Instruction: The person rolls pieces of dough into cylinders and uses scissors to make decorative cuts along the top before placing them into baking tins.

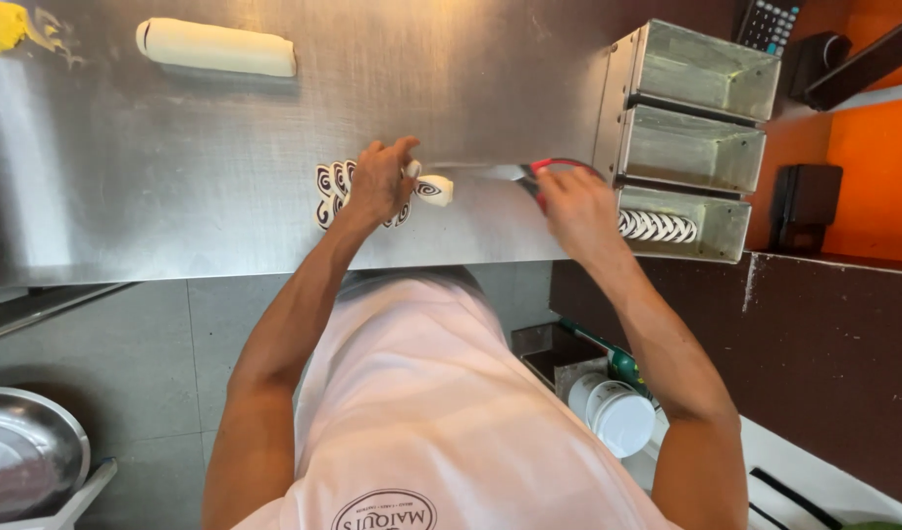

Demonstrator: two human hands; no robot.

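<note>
Near the front edge of the worktop: both hands work at a swirled dough log.
Worktop: bare steel worktop (176, 186), seen from above.
Left hand: left hand (380, 182) lies pressed on the dough log (433, 188), fingers curled over it and pinning it down; only the log's cut end, with a dark spiral, shows past the fingertips.
Cut slices: spiral slices (331, 188) lie flat, touching one another, just beside and partly under the left hand.
Right hand: right hand (573, 201) is clenched round the red handle of a knife (490, 173); the blade points toward the log's cut end.
Loaf tins: three-cell metal tin set (618, 108) stands at the right edge; nearest cell holds packed slices (657, 226).
Far edge: plain white roll (215, 47) lies alone, well apart.
</note>
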